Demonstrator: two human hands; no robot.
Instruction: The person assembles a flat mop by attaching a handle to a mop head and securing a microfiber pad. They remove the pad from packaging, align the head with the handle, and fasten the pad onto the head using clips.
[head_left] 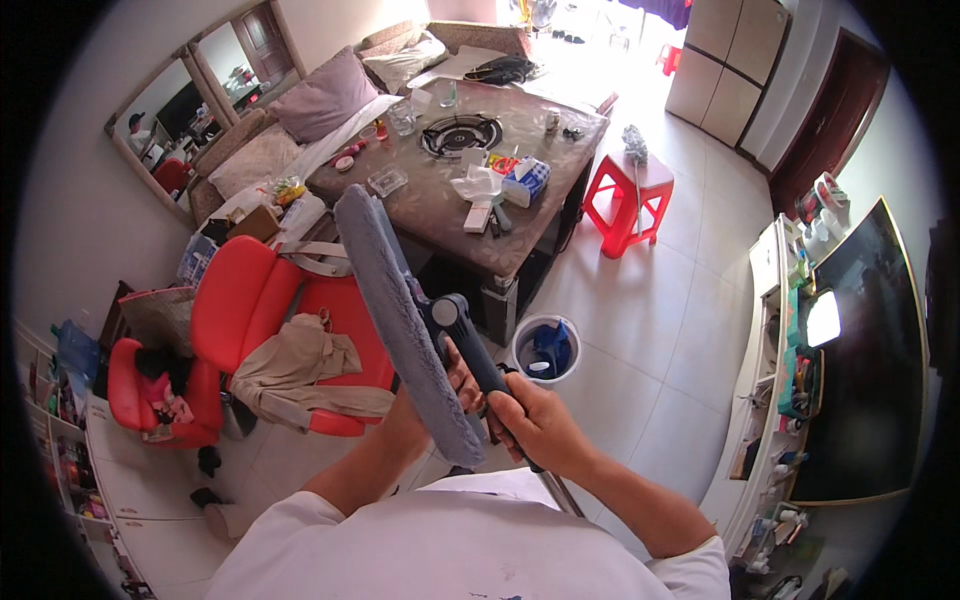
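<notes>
A flat mop (398, 320) with a fluffy grey pad is raised in front of my chest, its head standing tilted on edge. Its dark handle runs down from a round grey joint toward my body, where a metal pole shows. My right hand (538, 420) is closed around that handle just below the joint. Behind the pad, my left hand (462, 380) has its fingers curled against the back of the mop head; the pad hides most of that hand. Beyond the handle, a white bucket (521, 370) with a blue insert stands on the floor.
A table (400, 208) with a gas burner, tissues and small items stands ahead. To the left is a red chair (240, 300) with beige clothing on it. A red stool (655, 178) holds a duster. At right, a television (870, 370) stands on a crowded white cabinet.
</notes>
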